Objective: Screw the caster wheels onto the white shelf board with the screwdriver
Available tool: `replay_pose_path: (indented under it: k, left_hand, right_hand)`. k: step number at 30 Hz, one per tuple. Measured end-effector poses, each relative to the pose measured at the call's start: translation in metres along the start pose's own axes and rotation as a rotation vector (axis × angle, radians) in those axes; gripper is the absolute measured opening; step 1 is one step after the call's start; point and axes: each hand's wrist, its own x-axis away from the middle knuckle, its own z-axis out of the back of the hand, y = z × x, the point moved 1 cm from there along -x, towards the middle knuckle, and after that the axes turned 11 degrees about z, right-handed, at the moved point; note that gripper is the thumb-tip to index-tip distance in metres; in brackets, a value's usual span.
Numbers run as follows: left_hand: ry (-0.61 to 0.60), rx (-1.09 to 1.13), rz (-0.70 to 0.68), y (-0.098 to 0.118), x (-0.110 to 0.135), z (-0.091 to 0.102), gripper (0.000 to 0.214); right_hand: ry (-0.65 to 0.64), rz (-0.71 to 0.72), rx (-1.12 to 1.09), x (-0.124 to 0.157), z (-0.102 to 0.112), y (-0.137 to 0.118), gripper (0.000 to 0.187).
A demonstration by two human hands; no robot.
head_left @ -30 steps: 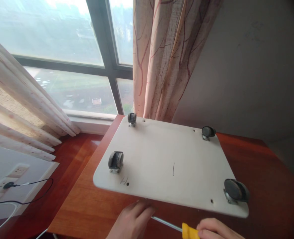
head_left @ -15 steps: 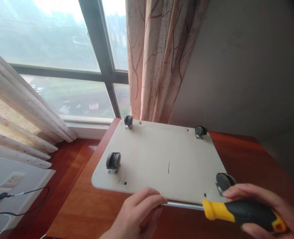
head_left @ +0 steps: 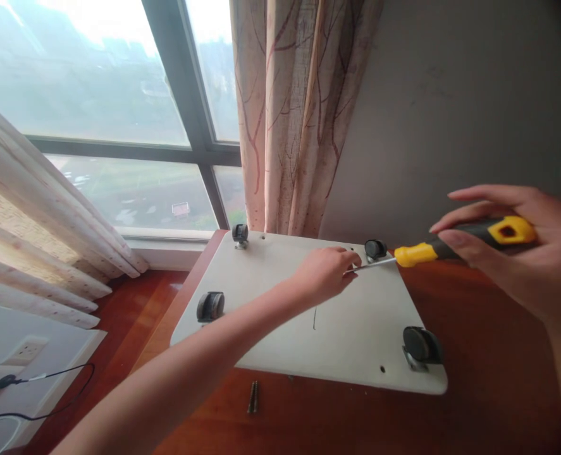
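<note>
A screwdriver [head_left: 415, 254] with a yellow and black handle is held level in my right hand [head_left: 531, 246], its fingers curled loosely around the handle. Over the far right part of a white board [head_left: 280, 341], my left hand [head_left: 330, 268] pinches the tip end of the metal shaft. Whether a screw is also between those fingers is hidden. Black casters stand wheel-up on the board: the far right caster [head_left: 375, 248] is just behind the shaft, and the near right caster [head_left: 421, 346] sits below my right hand.
The board lies on a brown wooden table [head_left: 308, 423]. Two screws [head_left: 252, 397] lie by its near edge. A left-hand caster [head_left: 210, 308] and a far left caster [head_left: 240, 234] stick up. Curtains [head_left: 289, 120], a window and a grey wall [head_left: 441, 126] stand behind.
Both hands and the screwdriver have moved from the board's near edge to its far right side. Two screws now show on the table where my left hand was.
</note>
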Motion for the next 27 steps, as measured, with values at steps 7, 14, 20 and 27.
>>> replay_pose_path:
  k: [7,14,20,27]
  left_hand:
    - [0.053,0.024,0.096,-0.023,-0.071,-0.022,0.018]
    - [0.053,0.021,0.051,-0.027,-0.099,-0.043,0.012]
    - [0.042,0.029,0.021,-0.032,-0.107,-0.055,0.012]
    - [0.056,0.042,0.015,-0.034,-0.114,-0.057,0.014]
  right_hand:
    - [-0.241,0.067,-0.017,-0.065,-0.043,0.045,0.033]
    - [-0.322,0.026,0.056,-0.080,-0.056,0.065,0.032]
    - [-0.306,0.038,0.077,-0.074,-0.057,0.069,0.032]
    - [-0.261,0.073,0.051,-0.071,-0.058,0.071,0.034]
